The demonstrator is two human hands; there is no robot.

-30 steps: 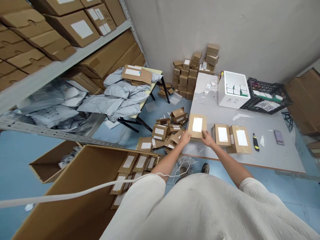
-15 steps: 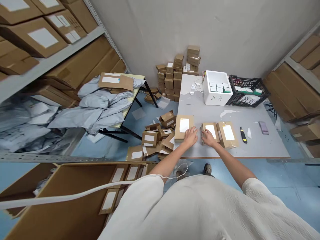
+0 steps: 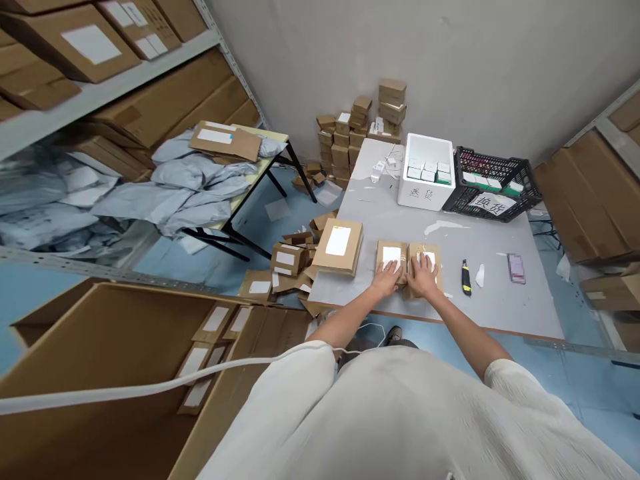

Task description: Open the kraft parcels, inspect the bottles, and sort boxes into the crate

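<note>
Two small labelled cartons lie side by side near the front edge of the grey table (image 3: 370, 210). My left hand (image 3: 386, 279) rests with spread fingers on the lower part of the left carton (image 3: 393, 247). On the right carton (image 3: 416, 251) lies my right hand (image 3: 423, 275), its fingers also spread over the white label. A larger labelled carton (image 3: 339, 247) sits untouched at the table's left edge. To the right of my hands are a black and yellow cutter (image 3: 466, 277), a white scrap (image 3: 480, 275) and a purple phone-like object (image 3: 516, 268).
At the table's back stand a white foam box (image 3: 427, 193) and a black crate (image 3: 493, 183). Cartons litter the floor left of the table. A large open carton (image 3: 125, 347) is at lower left, with a white cable (image 3: 150, 389) crossing it.
My left hand has left the larger carton and come onto the left small one. My right hand has moved from that carton to the right one. The view has turned.
</note>
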